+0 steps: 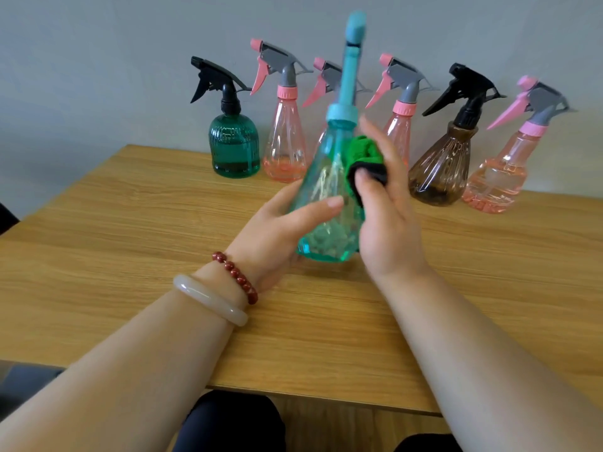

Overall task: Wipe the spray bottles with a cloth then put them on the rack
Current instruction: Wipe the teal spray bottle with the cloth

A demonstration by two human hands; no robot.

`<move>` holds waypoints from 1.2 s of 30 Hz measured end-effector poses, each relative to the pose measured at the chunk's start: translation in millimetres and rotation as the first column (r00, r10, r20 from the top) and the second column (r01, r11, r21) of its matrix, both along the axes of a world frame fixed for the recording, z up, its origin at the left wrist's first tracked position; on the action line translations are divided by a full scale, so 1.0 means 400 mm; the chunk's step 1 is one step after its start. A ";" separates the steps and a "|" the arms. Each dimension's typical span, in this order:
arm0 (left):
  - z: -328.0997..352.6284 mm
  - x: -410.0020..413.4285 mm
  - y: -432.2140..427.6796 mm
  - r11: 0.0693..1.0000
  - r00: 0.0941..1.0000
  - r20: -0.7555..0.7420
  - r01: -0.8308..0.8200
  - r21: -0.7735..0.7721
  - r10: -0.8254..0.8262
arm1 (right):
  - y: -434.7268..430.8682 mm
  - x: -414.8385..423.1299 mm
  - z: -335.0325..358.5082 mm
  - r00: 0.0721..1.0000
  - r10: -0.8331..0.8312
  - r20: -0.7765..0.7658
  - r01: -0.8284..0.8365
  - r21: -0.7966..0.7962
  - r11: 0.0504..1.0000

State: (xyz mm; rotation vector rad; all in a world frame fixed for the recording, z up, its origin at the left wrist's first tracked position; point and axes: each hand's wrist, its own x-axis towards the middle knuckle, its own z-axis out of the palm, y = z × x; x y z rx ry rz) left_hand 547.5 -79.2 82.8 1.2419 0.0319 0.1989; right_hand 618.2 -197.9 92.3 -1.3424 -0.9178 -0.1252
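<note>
— Where was the bottle [323, 177]?
— Midway across the table [130, 239], left hand [284, 223] on its left, cloth [362, 154] and right hand [388, 216] on its right.
— Behind it?
— Six others stood in a row [284, 141] against the wall [98, 60].

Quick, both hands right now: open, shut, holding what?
Left hand: grips the teal spray bottle near its base.
Right hand: pinches the green cloth against that bottle.
</note>
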 end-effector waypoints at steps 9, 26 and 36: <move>0.008 0.005 0.024 0.989 0.998 0.043 -0.044 -0.144 0.051 | 0.003 -0.005 -0.008 0.996 0.086 0.036 -0.083 -0.090 0.993; 0.019 0.003 0.020 0.984 0.996 -0.070 0.046 -0.171 -0.059 | -0.001 0.002 0.000 0.989 0.110 -0.100 -0.105 0.059 0.993; 0.001 -0.004 0.061 0.938 0.990 0.059 -0.104 -0.330 0.131 | 0.033 -0.024 -0.023 0.987 0.146 0.067 -0.135 -0.146 0.980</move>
